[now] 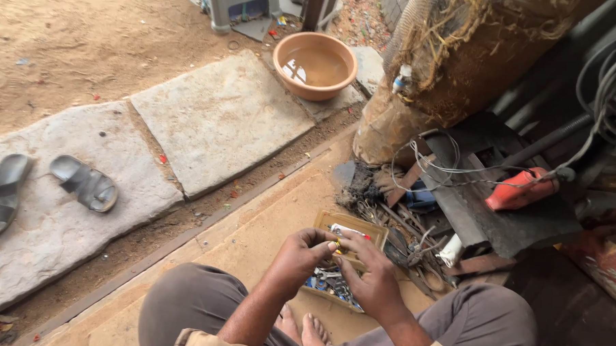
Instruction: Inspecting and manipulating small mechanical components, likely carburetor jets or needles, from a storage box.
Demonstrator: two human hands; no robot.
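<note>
sandy doorstep, both hands over toolbox

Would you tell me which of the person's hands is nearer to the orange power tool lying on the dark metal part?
The right hand is nearer; the orange power tool lies up and to its right. The left hand sits farther away, on the right hand's other side, over the wooden tray.

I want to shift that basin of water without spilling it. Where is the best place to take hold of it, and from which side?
Probably best to grip the orange-brown basin by its rolled rim, two hands on opposite edges, coming from above. It sits upright on the stone slab with water inside, and its smooth walls flare outward, so the lip looks like the only real purchase; lifting level should keep the water in.
</note>
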